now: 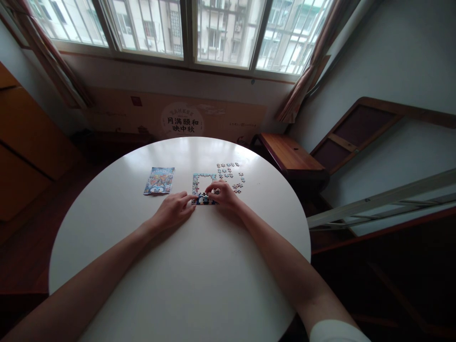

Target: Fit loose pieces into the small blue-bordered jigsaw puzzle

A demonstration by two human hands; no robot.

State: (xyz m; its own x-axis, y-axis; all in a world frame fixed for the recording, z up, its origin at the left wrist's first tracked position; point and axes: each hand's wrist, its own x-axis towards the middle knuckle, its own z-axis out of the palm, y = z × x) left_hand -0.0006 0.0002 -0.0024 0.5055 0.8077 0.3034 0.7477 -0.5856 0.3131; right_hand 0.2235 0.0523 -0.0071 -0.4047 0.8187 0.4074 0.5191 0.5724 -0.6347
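Note:
A small, partly built jigsaw puzzle (201,185) lies on the round white table (178,266), its border done and its middle bare. My left hand (173,209) rests flat beside the puzzle's lower left corner, one finger stretched out onto the edge. My right hand (222,193) is at the lower right corner, fingers pinched together over the bottom row; whatever is in the pinch is too small to make out. Several loose puzzle pieces (231,175) lie scattered just right of the puzzle.
A colourful picture card (159,180) lies on the table left of the puzzle. A wooden bench (290,154) stands right of the table, a cardboard panel (178,118) leans under the window, and a wooden cabinet (28,137) stands at the left.

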